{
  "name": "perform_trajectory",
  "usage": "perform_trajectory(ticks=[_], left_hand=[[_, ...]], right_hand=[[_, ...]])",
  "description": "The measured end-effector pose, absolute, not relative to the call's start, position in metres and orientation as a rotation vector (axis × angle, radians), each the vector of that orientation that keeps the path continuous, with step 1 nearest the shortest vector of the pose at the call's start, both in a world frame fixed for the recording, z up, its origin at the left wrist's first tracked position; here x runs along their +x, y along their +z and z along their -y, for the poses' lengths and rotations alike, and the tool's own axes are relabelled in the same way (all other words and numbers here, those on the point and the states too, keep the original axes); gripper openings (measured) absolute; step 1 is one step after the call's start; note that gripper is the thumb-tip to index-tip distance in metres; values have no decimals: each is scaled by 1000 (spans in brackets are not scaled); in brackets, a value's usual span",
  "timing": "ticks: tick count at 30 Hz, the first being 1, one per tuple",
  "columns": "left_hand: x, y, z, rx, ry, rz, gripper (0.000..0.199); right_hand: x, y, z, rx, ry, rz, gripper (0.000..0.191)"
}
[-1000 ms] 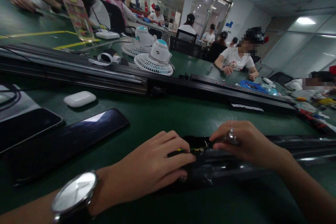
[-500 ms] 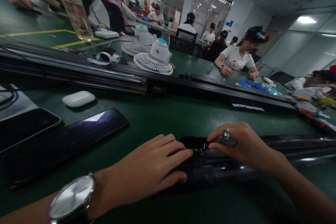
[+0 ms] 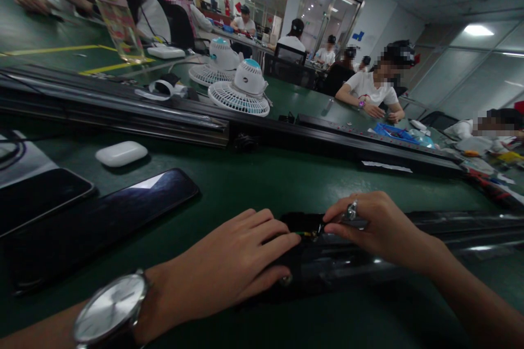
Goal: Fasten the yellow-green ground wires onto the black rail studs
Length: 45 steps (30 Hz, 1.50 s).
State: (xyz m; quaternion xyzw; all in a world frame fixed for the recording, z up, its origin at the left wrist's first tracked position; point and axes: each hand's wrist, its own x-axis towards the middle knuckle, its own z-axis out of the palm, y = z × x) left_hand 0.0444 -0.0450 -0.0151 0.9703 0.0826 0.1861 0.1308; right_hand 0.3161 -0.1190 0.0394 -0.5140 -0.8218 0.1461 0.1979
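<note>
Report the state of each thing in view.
Long glossy black bar: lying beneath both hands.
Left hand: fingers bent over the bar.
Right hand: pinching a small dark piece.
Yellow-green wire: exposed between the hands.
White rounded plastic case: closed.
Silver-edged black phone: screen dark.
Round silver wristwatch: strapped on left wrist.
Nearer white-and-teal plastic fan: grille down.

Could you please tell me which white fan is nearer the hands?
The front white, teal-topped fan; the other white, teal-topped fan sits farther back to its left, partly hidden behind it.
</note>
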Motion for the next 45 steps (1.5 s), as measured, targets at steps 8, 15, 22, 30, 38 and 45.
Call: perform_trajectory(ticks=[8, 15, 22, 30, 38, 45], left_hand=[[44, -18, 45, 2858, 526, -242, 34], [44, -20, 46, 2875, 574, -252, 37], [44, -18, 46, 2898, 622, -243, 31], [43, -14, 47, 2896, 631, -222, 32], [43, -15, 47, 2892, 627, -224, 32], [44, -16, 48, 2893, 668, -218, 29]], right_hand=[[315, 38, 119, -1471, 436, 2279, 7], [315, 38, 119, -1454, 452, 2268, 11], [316, 38, 120, -1457, 441, 2268, 11], [315, 37, 120, -1453, 442, 2279, 10], [313, 38, 120, -1478, 440, 2302, 8], [312, 37, 120, -1488, 434, 2357, 8]])
